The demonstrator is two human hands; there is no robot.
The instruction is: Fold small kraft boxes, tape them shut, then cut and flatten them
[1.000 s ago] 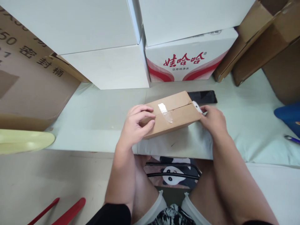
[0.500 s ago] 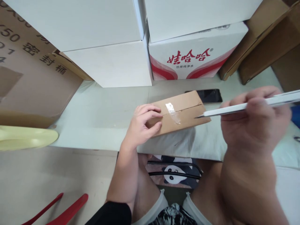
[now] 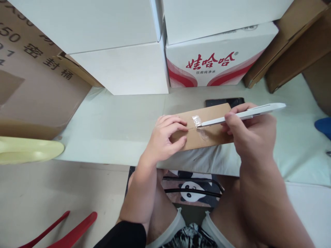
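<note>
A small brown cardboard box (image 3: 214, 137) lies flat on the pale cloth surface, a strip of clear tape (image 3: 197, 121) crossing its centre seam. My left hand (image 3: 168, 137) grips the box's left end, thumb and fingers on its top. In my right hand (image 3: 254, 132) is a slim white utility knife (image 3: 240, 115), its tip touching or just over the tape at the seam. The knife slants up to the right, and my fingers partly cover the box's right end.
A dark phone (image 3: 224, 102) lies just behind the box, partly hidden. White cartons (image 3: 129, 69) and a red-and-white printed carton (image 3: 207, 65) stand along the back. Tall brown cardboard (image 3: 289, 51) leans at the right; a large brown carton (image 3: 38, 93) stands left.
My right hand has moved left with the utility knife, bringing its tip from the box's right end to the tape. The left hand and box have shifted slightly right.
</note>
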